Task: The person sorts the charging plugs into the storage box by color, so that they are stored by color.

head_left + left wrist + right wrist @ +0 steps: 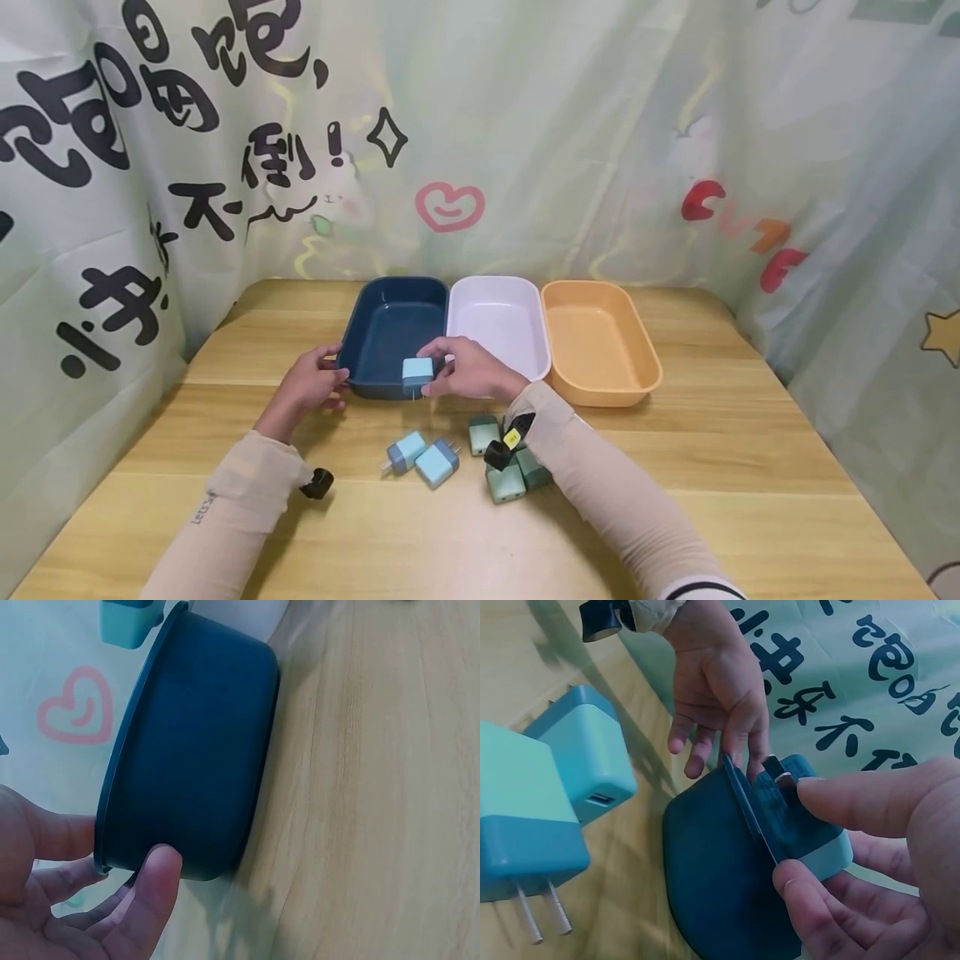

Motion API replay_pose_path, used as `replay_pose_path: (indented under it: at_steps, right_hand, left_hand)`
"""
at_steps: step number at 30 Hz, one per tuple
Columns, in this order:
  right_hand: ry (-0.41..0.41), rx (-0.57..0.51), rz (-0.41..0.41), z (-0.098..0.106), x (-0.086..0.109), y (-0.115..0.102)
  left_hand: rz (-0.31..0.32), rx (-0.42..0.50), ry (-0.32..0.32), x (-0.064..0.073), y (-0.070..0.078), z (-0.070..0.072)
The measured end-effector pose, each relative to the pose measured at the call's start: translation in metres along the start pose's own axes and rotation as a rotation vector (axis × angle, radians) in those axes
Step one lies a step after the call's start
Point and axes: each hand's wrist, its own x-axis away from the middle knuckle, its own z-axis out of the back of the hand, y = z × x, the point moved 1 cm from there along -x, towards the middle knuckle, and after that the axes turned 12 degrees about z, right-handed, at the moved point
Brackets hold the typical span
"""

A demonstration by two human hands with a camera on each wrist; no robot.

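My right hand (474, 368) pinches a light-blue and dark-blue USB wall charger (417, 372) between thumb and fingers, over the front rim of the dark blue tray (363, 385). Its metal prongs point down in the head view. My left hand (309, 383) holds the same tray at its left front corner; in the left wrist view the fingers (154, 892) lie about that corner. Two more blue chargers (437, 463) lie on the table in front. Green chargers (506, 483) are grouped to their right, some hidden under my right forearm.
A white tray (498, 287) stands against the dark blue one, and an orange tray (600, 396) stands right of it. All are on a wooden table (750, 483). A printed curtain (570, 125) hangs behind and along both sides.
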Motion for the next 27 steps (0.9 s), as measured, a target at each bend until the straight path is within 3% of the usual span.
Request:
replay_pose_path:
  at_steps: [27]
  right_hand:
    - [0.103,0.065,-0.050,0.007,-0.029,0.009]
  left_hand:
    - [0.004,0.003,-0.002,-0.002,-0.001,-0.001]
